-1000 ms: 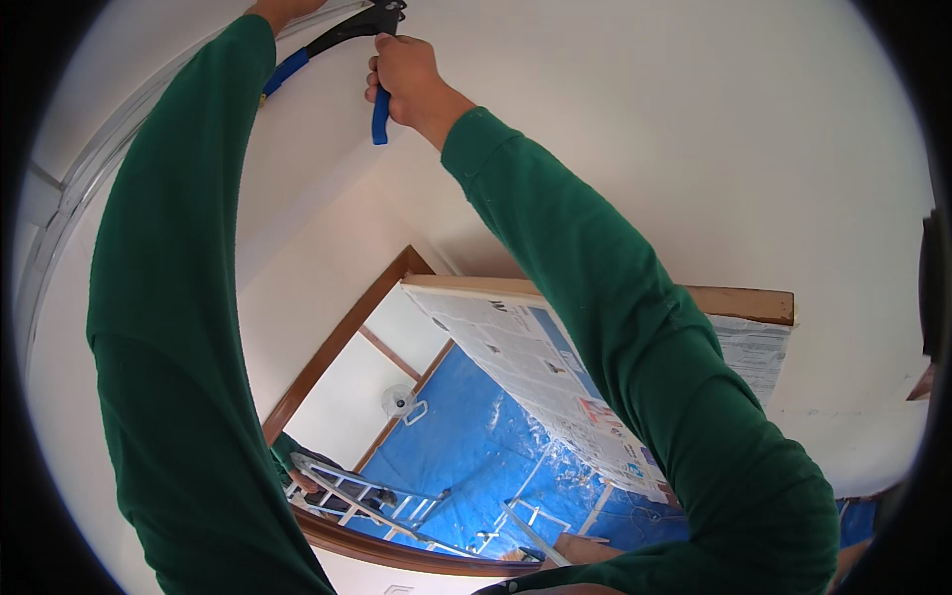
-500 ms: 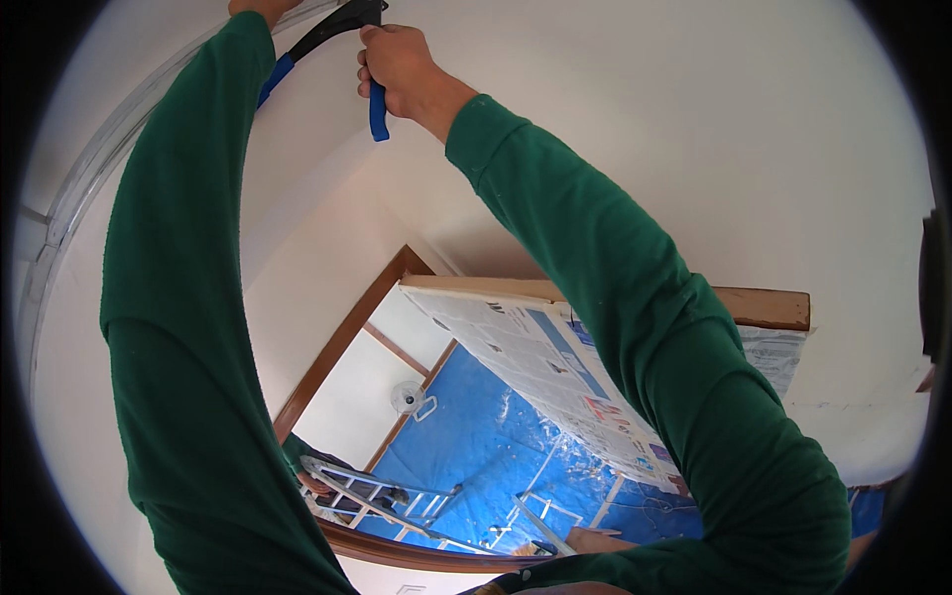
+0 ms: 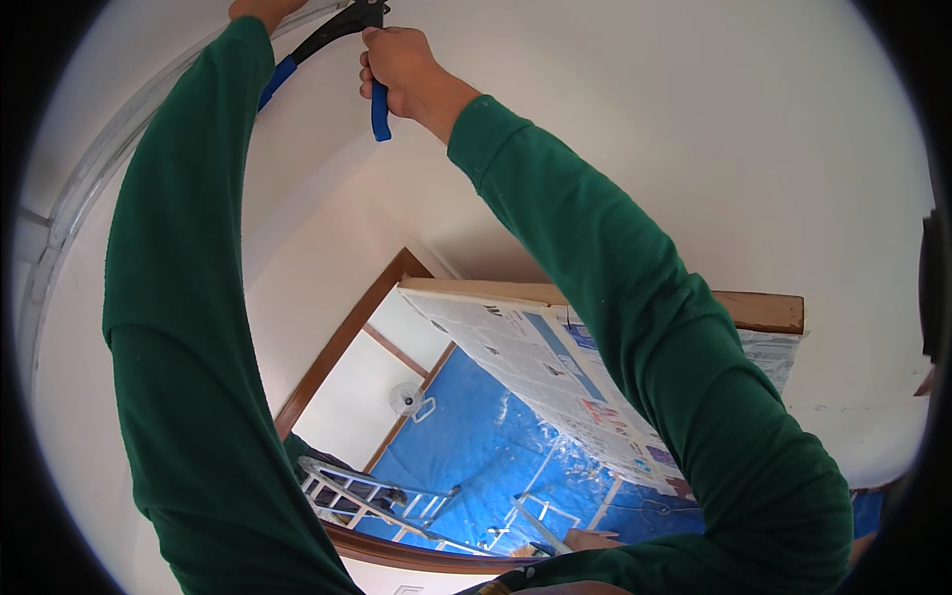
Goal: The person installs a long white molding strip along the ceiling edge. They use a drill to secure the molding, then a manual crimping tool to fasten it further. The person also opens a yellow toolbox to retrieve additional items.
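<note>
Both my arms, in green sleeves, reach up to the white surface at the top of the picture. My right hand [image 3: 399, 61] is closed around one blue-gripped handle of a black long-handled hand tool [image 3: 342, 22]. The tool's other handle, with a blue grip [image 3: 275, 83], slants down-left and passes behind my left wrist. Only the heel of my left hand [image 3: 260, 8] shows at the picture's top edge, and what it grips is cut off. The tool's head [image 3: 371, 10] sits against the white surface between the two hands.
A thin metal track [image 3: 71, 213] curves along the white surface at left. Below are a brown wooden door frame [image 3: 342, 337], a door leaf covered in newspaper [image 3: 540, 372], blue sheeting on the floor [image 3: 486, 436], a white ladder [image 3: 357, 496] and a small white fan [image 3: 405, 399].
Both hands and the tool have edged slightly upward in the picture and the doorway has shifted a little lower. My right hand's grip on the blue handle is unchanged.
</note>
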Demonstrator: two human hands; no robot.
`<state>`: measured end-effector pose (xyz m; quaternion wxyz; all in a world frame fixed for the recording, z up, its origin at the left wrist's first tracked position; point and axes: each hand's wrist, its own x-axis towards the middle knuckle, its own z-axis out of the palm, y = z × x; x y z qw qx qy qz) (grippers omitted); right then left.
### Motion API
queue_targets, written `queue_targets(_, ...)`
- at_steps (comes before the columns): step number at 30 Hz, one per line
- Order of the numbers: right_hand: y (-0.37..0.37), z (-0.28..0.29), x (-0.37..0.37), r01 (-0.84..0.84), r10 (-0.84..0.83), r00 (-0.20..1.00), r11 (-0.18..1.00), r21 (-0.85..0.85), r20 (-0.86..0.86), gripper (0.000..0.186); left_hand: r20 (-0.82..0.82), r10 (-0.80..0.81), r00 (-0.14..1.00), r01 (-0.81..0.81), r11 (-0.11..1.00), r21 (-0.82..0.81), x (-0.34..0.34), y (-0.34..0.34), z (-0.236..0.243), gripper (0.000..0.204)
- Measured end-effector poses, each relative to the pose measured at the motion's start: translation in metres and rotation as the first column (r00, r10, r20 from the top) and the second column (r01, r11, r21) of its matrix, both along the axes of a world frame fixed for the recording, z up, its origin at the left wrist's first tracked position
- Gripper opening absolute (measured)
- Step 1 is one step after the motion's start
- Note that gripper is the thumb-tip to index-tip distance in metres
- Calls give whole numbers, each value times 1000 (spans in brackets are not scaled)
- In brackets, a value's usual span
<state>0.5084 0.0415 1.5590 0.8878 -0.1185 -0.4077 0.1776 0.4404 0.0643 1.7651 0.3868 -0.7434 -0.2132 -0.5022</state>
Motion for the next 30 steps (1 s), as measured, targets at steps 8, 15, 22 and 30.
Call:
queue_targets(8,-2,-2,-2,-14,14,1000,1000,4,6,23,-11,9,1000,-10,996,-84,-1,-5,-2,82)
queue_targets(15,3,-3,-3,-4,4,1000,999,43,8,23,-12,34,999,-35,999,-26,-3,-7,-8,83)
queue_targets(22,-2,16,4,-34,33,999,999,15,19,22,-41,51,998,-53,997,-55,7,11,21,79)
queue_targets(30,10,23,9,-314,323,945,938,149,-42,15,-292,254,922,-69,850,521,-113,20,-43,68)
